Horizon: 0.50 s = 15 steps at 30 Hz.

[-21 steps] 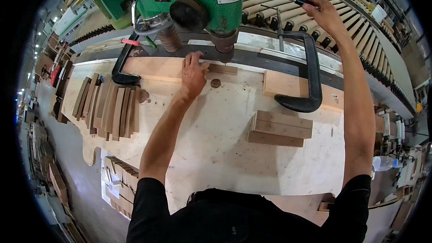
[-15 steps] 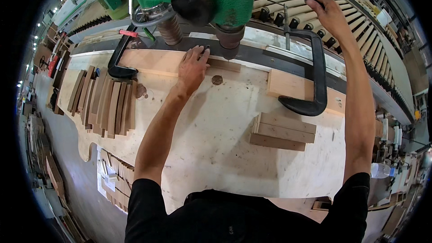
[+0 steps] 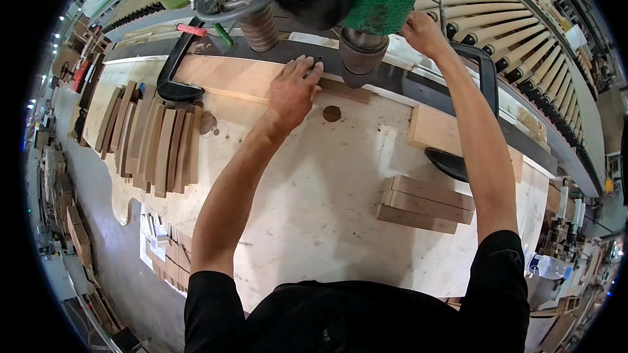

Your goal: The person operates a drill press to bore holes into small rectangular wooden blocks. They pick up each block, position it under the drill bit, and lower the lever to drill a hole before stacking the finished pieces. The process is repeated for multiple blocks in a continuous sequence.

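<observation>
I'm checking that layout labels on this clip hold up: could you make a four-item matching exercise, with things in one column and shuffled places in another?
Things
1. Bare left hand
2. Slim brown wooden strips
3. Small stack of brown rectangular wooden blocks
4. Black metal clamp with pinkish-red handle

Places
A. Just left of the right forearm
B. At the left end of a long pale wooden plank
C. Toward that plank's right end
D. Side by side, left part of the pale wooden tabletop

Pairs: 1-C; 2-D; 3-A; 4-B
</observation>
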{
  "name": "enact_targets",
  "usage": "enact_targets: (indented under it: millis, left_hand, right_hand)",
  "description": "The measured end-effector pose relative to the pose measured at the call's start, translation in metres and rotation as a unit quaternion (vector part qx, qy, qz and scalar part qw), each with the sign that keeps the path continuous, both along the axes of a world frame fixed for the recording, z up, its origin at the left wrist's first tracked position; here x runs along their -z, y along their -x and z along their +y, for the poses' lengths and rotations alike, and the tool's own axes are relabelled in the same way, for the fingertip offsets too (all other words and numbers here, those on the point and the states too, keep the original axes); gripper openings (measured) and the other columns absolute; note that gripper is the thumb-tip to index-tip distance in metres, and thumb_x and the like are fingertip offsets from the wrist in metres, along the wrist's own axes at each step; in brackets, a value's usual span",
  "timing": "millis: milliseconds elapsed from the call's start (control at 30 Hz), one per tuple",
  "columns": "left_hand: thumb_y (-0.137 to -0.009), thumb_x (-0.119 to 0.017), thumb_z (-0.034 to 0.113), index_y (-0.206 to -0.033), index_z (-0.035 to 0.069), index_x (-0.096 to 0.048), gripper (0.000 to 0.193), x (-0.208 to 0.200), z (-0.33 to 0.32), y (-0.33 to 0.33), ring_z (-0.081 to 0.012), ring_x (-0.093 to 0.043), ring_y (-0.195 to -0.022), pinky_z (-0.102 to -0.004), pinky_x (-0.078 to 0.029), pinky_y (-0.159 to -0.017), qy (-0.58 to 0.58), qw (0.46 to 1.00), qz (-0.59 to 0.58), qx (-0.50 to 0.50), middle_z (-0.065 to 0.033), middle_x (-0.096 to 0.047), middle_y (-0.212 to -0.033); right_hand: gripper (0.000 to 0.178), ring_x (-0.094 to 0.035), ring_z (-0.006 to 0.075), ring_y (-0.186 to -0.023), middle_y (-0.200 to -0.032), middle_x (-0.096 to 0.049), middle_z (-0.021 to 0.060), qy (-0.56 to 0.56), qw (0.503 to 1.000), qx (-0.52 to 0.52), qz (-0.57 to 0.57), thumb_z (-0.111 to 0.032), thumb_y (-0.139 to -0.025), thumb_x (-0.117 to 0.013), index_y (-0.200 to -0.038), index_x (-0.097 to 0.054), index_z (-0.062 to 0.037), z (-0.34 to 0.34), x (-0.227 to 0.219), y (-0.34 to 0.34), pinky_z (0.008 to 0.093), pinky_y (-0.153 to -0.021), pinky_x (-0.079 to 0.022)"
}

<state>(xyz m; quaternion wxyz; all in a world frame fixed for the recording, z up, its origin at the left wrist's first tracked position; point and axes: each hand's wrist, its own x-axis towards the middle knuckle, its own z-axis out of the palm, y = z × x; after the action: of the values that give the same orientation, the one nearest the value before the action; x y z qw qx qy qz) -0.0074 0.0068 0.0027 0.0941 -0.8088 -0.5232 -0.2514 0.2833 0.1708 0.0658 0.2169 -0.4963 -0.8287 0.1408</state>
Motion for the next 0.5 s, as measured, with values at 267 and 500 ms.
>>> enact_targets:
  millis: [267,500]
  left_hand:
    - [-0.079,-0.071,0.015,-0.126,0.008,-0.060,0.048,-0.007,0.009,-0.006,-0.0322,-0.053,-0.121,-0.0414,-0.047,-0.098,0.002,1.000,-0.004,0.020,-0.0127,-0.056,-0.129]
    - [-0.080,-0.073,0.027,-0.110,0.007,-0.065,0.037,0.003,-0.016,-0.008,-0.0299,-0.049,-0.113,-0.0443,-0.037,-0.099,-0.059,0.993,0.019,-0.102,-0.0116,-0.058,-0.112]
  right_hand:
    - [0.051,-0.061,0.0382,-0.107,-0.113,-0.065,0.0225,-0.003,0.996,0.048,0.073,-0.045,-0.089,-0.064,-0.118,-0.065,-0.0032,0.008,0.018,-0.001,0.0455,-0.089,-0.048]
    - [0.045,-0.065,0.0366,-0.098,-0.098,-0.069,0.0200,-0.031,0.992,0.099,0.077,-0.046,-0.090,-0.062,-0.111,-0.069,-0.0066,-0.062,-0.072,-0.100,0.0420,-0.083,-0.050]
